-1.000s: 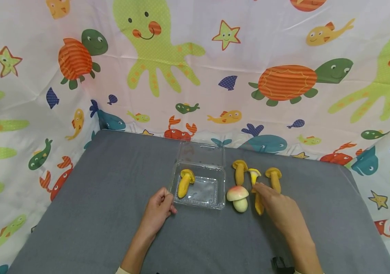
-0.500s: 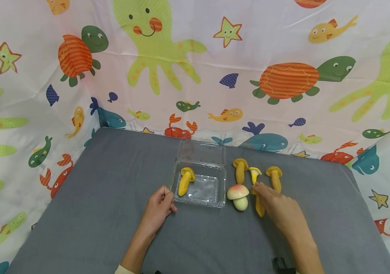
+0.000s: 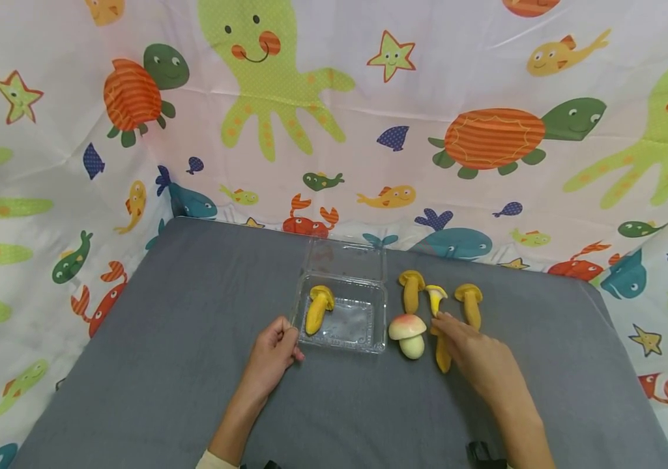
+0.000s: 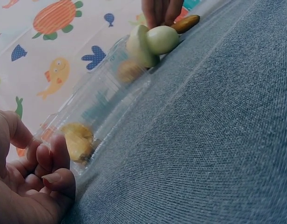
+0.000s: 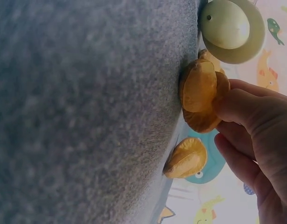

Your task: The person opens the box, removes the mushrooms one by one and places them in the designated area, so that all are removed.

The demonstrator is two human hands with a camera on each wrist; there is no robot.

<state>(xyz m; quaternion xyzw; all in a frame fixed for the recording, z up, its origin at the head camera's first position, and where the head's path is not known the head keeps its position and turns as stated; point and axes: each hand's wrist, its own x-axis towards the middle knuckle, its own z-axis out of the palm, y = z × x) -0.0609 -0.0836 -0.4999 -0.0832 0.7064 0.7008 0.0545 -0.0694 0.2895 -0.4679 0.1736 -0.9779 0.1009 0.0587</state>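
My left hand pinches the near left corner of a clear plastic box, its other fingers curled. The lid stands open at the back, and one yellow mushroom lies inside. On the right, my right hand pinches a yellow-brown mushroom by its cap, thumb on the cap in the right wrist view. The hand partly covers it in the head view. Close by are a red-topped pale mushroom, a small yellow mushroom and two brownish-yellow mushrooms, one left and one right.
A grey cloth covers the table. Behind and at both sides hangs a white curtain printed with sea animals. A small black object shows beside the right forearm.
Both hands keep almost the same place and grip. The stem end of the mushroom in my right hand has shifted slightly nearer to me. The head view has shifted slightly.
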